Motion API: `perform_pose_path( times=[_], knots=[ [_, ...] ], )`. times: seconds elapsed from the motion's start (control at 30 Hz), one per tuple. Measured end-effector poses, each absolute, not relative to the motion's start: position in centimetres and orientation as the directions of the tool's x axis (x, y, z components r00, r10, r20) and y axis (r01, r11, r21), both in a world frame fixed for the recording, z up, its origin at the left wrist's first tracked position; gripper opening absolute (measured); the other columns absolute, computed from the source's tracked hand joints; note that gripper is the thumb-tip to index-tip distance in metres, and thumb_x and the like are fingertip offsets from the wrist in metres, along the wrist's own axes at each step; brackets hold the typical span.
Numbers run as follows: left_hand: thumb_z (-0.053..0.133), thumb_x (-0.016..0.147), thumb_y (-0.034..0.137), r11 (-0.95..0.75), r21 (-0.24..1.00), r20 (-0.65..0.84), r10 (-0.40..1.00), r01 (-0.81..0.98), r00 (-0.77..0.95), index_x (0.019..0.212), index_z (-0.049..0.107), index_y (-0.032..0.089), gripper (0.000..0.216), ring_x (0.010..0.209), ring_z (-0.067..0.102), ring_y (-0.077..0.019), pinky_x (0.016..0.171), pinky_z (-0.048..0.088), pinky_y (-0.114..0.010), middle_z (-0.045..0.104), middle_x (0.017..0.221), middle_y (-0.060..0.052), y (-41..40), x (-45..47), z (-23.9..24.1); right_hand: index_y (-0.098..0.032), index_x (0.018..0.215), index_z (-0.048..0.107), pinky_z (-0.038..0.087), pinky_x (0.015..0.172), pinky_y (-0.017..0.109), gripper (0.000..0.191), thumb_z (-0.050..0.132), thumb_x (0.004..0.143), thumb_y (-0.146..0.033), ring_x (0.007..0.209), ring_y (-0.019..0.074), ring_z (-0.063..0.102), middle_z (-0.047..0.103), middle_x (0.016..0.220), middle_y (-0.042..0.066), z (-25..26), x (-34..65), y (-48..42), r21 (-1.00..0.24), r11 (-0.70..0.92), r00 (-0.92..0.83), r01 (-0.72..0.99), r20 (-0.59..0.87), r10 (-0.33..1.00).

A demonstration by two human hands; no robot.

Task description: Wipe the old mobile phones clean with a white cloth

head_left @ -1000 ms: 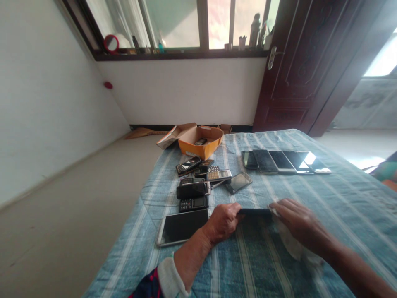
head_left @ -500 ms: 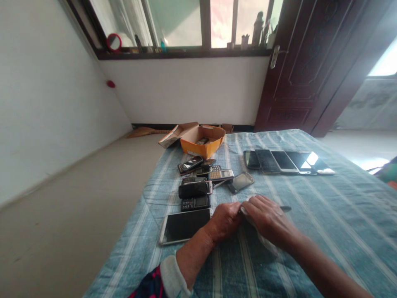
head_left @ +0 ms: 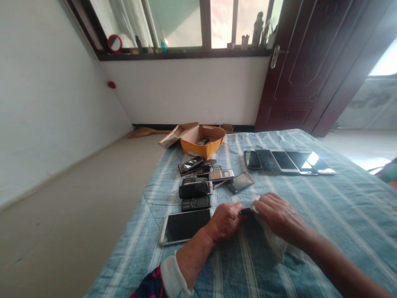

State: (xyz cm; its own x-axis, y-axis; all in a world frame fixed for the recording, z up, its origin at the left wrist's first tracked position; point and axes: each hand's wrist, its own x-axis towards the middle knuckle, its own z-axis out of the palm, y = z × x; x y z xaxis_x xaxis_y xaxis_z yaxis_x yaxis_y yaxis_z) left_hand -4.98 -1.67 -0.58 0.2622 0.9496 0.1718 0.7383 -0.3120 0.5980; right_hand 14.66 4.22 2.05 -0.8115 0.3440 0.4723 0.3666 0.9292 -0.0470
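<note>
Your two bare hands meet low in the middle of the view, above a blue striped cloth (head_left: 341, 227). Your left hand (head_left: 226, 219) pinches one end of a slim dark device (head_left: 247, 211), which is seen almost edge-on and mostly hidden — probably a phone, though its face cannot be made out. Your right hand (head_left: 281, 215) is curled, pinching a white cloth (head_left: 276, 242) against the device's other end, with the loose part hanging below. The left grip looks meant to steady the device, leaving the right free to work the cloth along it. Just beside your left wrist lies a large white-edged tablet (head_left: 186, 227), and beyond it a loose group of older phones (head_left: 221, 175), some overlapping, apparently put down within easy reach. To the right, well apart, flat touchscreen phones (head_left: 284, 160) lie side by side, an orderly row that suggests sorting. An orange box (head_left: 203, 150) stands at the far edge, lid folded back, at least one phone inside, likely their container. The striped cloth is lightly creased. Past it are a pale floor (head_left: 93, 198), a white wall (head_left: 186, 91), a window (head_left: 173, 25) with small items along its sill — and a dark red door (head_left: 297, 82).
</note>
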Motion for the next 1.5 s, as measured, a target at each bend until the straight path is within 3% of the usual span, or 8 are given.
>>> perform_pose_path(
  times=[0.2, 0.67, 1.07, 1.5],
  knots=[
    [0.056, 0.082, 0.020, -0.294, 0.603, 0.169, 0.956, 0.741, 0.241, 0.075, 0.057, 0.017, 0.008, 0.065, 0.059, -0.0148, 0.059, 0.040, -0.022, 0.060, 0.069, 0.000, -1.7, -4.9, -0.5, -0.018, 0.083, 0.058, 0.036, 0.065, 0.027, 0.022, 0.040, 0.094, -0.024, 0.066, 0.0145, 0.049, 0.054, 0.070, 0.002, 1.5, 17.9, 5.4, -0.081, 0.905, -0.791, 0.417, 0.459, 0.405],
    [0.055, 0.083, 0.020, -0.303, 0.604, 0.181, 0.953, 0.737, 0.243, 0.079, 0.059, 0.017, 0.007, 0.063, 0.059, -0.0138, 0.058, 0.040, -0.021, 0.061, 0.068, -0.001, -1.7, -4.9, -0.6, -0.020, 0.092, 0.058, 0.046, 0.063, 0.023, 0.015, 0.043, 0.093, -0.024, 0.070, 0.0125, 0.058, 0.059, 0.078, 0.003, 0.8, 21.3, 6.1, -0.386, 0.849, -0.714, 0.360, 0.472, 0.517],
    [0.055, 0.083, 0.019, -0.327, 0.566, 0.200, 0.945, 0.757, 0.259, 0.080, 0.058, 0.017, 0.005, 0.067, 0.060, -0.0148, 0.061, 0.041, -0.022, 0.062, 0.072, -0.001, -1.8, -4.9, -0.7, -0.018, 0.088, 0.058, 0.036, 0.062, 0.027, 0.019, 0.041, 0.094, -0.023, 0.067, 0.0142, 0.050, 0.056, 0.073, 0.003, 1.5, 19.2, 4.5, -0.104, 0.886, -0.764, 0.453, 0.467, 0.445],
    [0.046, 0.089, 0.026, -0.331, 0.599, 0.231, 0.943, 0.729, 0.238, 0.070, 0.051, 0.017, 0.022, 0.059, 0.054, -0.0133, 0.056, 0.037, -0.023, 0.056, 0.063, 0.000, -1.6, -4.9, -0.6, -0.019, 0.072, 0.051, 0.028, 0.064, 0.028, 0.023, 0.042, 0.093, -0.020, 0.064, 0.0151, 0.041, 0.050, 0.067, 0.001, 1.9, 12.0, 2.6, -0.053, 0.898, -0.773, 0.436, 0.489, 0.404]
  ],
)
